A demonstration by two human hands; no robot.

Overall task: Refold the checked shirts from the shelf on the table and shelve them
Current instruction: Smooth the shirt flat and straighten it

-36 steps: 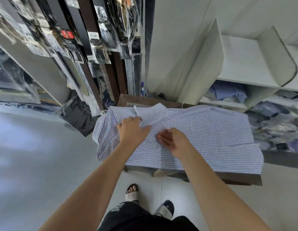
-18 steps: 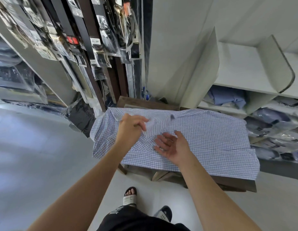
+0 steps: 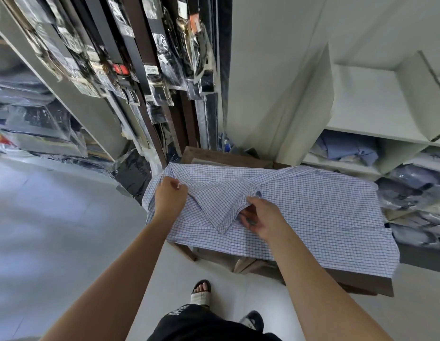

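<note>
A blue-and-white checked shirt (image 3: 312, 212) lies spread across a small brown wooden table (image 3: 361, 281), collar end to the left. My left hand (image 3: 169, 195) pinches the collar area near the shirt's left end and lifts it slightly. My right hand (image 3: 259, 216) grips the shirt's front edge near the middle, fingers curled under a raised flap of cloth. The shirt's hem hangs over the table's right front corner.
White shelves (image 3: 361, 134) at the right hold folded blue shirts (image 3: 347, 148) and several bagged shirts (image 3: 415, 193). Hanging bagged belts (image 3: 150, 70) fill the rack behind the table. More bagged clothes (image 3: 29, 114) sit on shelves at the left. My sandalled feet stand on grey floor (image 3: 54, 230).
My left hand has moved left along the collar and lifted it. My right hand went from lying flat on the cloth to gripping a fold of the shirt front.
</note>
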